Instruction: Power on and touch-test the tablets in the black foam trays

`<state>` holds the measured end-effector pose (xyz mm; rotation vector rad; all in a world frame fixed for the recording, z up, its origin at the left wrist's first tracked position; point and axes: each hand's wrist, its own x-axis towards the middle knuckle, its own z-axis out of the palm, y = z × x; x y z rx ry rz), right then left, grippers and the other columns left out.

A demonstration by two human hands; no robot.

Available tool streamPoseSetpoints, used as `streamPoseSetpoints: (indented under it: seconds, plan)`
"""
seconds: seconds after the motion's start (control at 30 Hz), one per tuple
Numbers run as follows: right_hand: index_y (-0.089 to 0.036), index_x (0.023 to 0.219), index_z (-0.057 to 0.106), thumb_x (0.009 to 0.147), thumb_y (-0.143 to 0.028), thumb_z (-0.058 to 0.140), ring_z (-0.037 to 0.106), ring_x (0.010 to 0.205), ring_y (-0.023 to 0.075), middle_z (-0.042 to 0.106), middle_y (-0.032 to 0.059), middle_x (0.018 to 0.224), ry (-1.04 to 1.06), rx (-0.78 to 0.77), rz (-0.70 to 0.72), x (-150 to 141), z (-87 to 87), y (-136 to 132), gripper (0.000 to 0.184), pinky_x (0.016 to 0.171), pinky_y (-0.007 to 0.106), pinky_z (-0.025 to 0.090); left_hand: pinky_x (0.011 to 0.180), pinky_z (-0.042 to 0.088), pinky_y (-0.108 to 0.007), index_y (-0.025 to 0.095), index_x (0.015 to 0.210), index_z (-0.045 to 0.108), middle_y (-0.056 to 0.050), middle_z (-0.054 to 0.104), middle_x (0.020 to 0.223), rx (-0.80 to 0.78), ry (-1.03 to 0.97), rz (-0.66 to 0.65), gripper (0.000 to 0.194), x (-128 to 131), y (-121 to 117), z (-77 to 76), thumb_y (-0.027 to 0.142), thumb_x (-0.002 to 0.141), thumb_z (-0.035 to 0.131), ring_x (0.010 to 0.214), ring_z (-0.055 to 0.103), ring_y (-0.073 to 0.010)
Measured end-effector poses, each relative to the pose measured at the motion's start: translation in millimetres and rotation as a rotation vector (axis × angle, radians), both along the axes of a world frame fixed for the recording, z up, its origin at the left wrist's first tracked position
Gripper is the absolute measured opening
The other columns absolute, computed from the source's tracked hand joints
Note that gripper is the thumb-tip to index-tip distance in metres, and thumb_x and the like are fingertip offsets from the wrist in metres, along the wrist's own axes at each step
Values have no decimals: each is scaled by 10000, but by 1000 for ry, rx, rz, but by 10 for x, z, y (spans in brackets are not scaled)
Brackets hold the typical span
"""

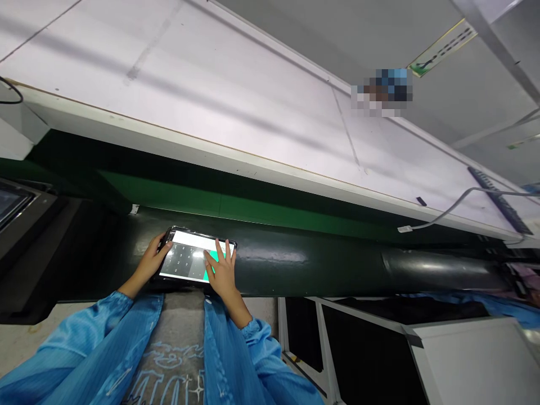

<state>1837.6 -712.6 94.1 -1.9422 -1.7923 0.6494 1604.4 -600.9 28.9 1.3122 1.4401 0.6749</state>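
A black tablet lies on the dark conveyor belt in front of me, its screen lit with a number keypad and a teal patch. My left hand grips the tablet's left edge, thumb on the frame. My right hand rests on the right part of the screen with its fingers spread and a fingertip touching the display. Both arms wear blue smock sleeves.
A long white shelf runs above the belt, with a green strip beneath it. A grey cable and a power strip lie at its right end. A white frame with dark panels stands at lower right. A dark machine sits left.
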Motion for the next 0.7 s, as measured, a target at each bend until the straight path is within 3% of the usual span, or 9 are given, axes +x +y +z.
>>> streamPoseSetpoints:
  seconds: [0.43, 0.57, 0.7]
  plan:
    - [-429, 1330, 592, 957, -333, 538, 103, 1517, 369, 340, -30, 1597, 55, 13, -55, -39, -8, -38, 390, 1153, 701, 2, 1148, 333, -465, 214, 1318, 534, -133, 526, 1411, 2, -15, -24, 639, -31, 12, -18, 630, 834, 537, 1325, 472, -292]
    - [-346, 1358, 580, 977, -378, 460, 138, 1515, 328, 364, 27, 1583, 89, 113, -257, 28, -51, -77, 401, 1182, 643, 48, 1143, 343, -459, 209, 1302, 544, -135, 538, 1397, 16, -15, -28, 628, -37, 10, -33, 626, 833, 537, 1327, 472, -293]
    - [-247, 1429, 490, 954, -479, 431, 204, 1499, 283, 340, 91, 1587, 289, 167, -607, 198, -198, -125, 532, 1203, 551, 162, 1134, 356, -456, 228, 1283, 551, -124, 546, 1391, 16, -15, -21, 602, -34, 11, -14, 625, 830, 537, 1324, 476, -289]
